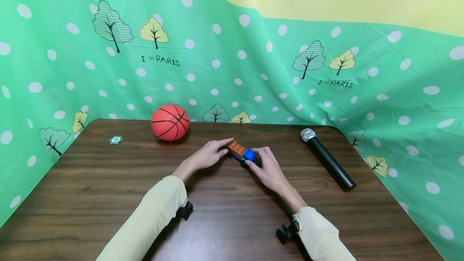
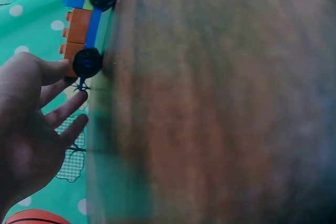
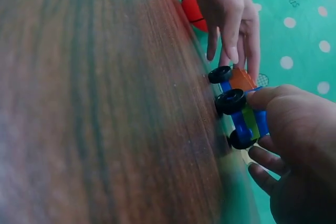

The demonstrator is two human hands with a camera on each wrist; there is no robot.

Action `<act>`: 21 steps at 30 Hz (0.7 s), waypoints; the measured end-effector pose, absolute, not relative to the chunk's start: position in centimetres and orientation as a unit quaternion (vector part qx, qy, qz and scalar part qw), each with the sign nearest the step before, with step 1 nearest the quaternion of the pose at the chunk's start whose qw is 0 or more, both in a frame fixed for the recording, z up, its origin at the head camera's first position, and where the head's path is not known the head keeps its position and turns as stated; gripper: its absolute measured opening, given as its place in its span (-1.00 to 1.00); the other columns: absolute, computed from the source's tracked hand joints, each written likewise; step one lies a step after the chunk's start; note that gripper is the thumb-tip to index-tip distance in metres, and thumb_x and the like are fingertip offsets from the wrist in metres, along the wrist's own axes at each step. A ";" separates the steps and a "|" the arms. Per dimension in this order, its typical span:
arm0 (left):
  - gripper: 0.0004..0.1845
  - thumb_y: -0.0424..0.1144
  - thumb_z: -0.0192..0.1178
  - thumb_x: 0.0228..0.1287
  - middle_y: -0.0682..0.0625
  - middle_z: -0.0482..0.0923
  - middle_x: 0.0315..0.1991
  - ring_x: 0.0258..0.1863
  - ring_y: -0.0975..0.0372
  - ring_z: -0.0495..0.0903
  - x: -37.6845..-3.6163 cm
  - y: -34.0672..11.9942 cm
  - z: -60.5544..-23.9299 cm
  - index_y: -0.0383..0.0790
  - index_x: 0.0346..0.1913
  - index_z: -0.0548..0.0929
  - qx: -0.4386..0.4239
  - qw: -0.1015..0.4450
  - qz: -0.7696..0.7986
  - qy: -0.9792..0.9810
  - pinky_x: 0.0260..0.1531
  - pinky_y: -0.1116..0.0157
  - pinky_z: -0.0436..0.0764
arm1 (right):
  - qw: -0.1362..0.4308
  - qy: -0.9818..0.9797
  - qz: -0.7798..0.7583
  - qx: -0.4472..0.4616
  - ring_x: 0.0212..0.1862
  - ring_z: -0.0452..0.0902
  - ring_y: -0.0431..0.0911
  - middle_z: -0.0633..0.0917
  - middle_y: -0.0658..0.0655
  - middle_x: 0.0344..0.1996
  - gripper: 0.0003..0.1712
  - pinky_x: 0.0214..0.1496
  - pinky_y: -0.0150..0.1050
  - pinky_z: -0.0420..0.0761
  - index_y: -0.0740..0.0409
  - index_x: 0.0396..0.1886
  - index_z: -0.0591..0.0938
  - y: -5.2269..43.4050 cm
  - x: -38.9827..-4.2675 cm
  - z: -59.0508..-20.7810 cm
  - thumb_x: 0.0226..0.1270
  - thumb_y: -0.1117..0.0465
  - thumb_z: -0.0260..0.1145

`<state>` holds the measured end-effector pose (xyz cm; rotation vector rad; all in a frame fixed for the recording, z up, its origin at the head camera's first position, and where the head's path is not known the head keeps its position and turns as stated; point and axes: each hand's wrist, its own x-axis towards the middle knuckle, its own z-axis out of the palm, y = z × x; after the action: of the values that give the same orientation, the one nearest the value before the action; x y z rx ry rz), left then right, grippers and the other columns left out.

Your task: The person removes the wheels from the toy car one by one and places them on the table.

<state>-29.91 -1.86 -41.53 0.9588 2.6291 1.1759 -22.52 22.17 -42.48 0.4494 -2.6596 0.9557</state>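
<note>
Cream sleeves [image 1: 152,216] lay nearest. Right hand [image 1: 268,170] pinched the blue end of the toy brick car [image 1: 240,151], mid-table [image 1: 108,180]. Left hand [image 1: 206,157], fingers straight, touched its orange end. Basketball [image 1: 170,122] behind, microphone [image 1: 328,159] to the right.

The toy car [image 1: 241,153], built of an orange studded brick at one end and a blue brick at the other on a blue base with black wheels, stands on its wheels near the middle of the table, set slantwise between two hands.
</note>
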 end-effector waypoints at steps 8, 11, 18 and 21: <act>-0.52 -0.26 0.24 0.51 -0.17 0.57 0.18 0.19 -0.02 0.51 -29.5 -2.4 -41.6 -0.30 0.41 0.53 0.332 0.010 0.373 0.867 0.23 -0.02 0.46 | 0.166 -0.900 0.362 0.176 -0.01 0.52 0.13 0.54 0.23 -0.02 -0.58 0.04 0.02 0.53 0.35 0.20 0.62 22.0 -22.7 -42.8 0.41 0.32 0.43; -0.61 -0.19 0.30 0.48 -0.09 0.58 0.07 0.11 0.04 0.53 -29.2 -2.9 -41.6 -0.25 0.27 0.64 0.330 0.000 0.376 0.866 0.16 0.01 0.50 | 0.175 -0.889 0.373 0.198 0.00 0.53 0.10 0.55 0.23 -0.01 -0.59 0.04 0.03 0.54 0.32 0.20 0.63 21.9 -22.5 -42.7 0.40 0.34 0.42; -0.61 -0.13 0.36 0.43 -0.06 0.65 0.15 0.23 0.08 0.56 -28.1 -4.3 -41.0 -0.20 0.21 0.65 0.352 -0.012 0.399 0.847 0.26 0.02 0.50 | 0.172 -0.865 0.415 0.223 0.02 0.56 0.02 0.55 0.20 0.02 -0.61 0.06 0.04 0.63 0.27 0.22 0.64 21.8 -21.5 -42.1 0.43 0.39 0.38; -0.57 -0.13 0.37 0.42 -0.08 0.64 0.19 0.25 0.08 0.56 -27.2 -4.7 -40.7 -0.22 0.26 0.64 0.364 -0.020 0.399 0.842 0.26 0.02 0.51 | 0.175 -0.855 0.429 0.231 0.01 0.58 0.01 0.55 0.19 0.02 -0.60 0.04 0.06 0.64 0.26 0.23 0.63 21.7 -21.0 -41.7 0.43 0.40 0.37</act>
<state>-27.19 -4.74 -40.66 1.1569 2.6779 1.2682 -20.98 21.73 -41.75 0.6537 -2.4237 1.2166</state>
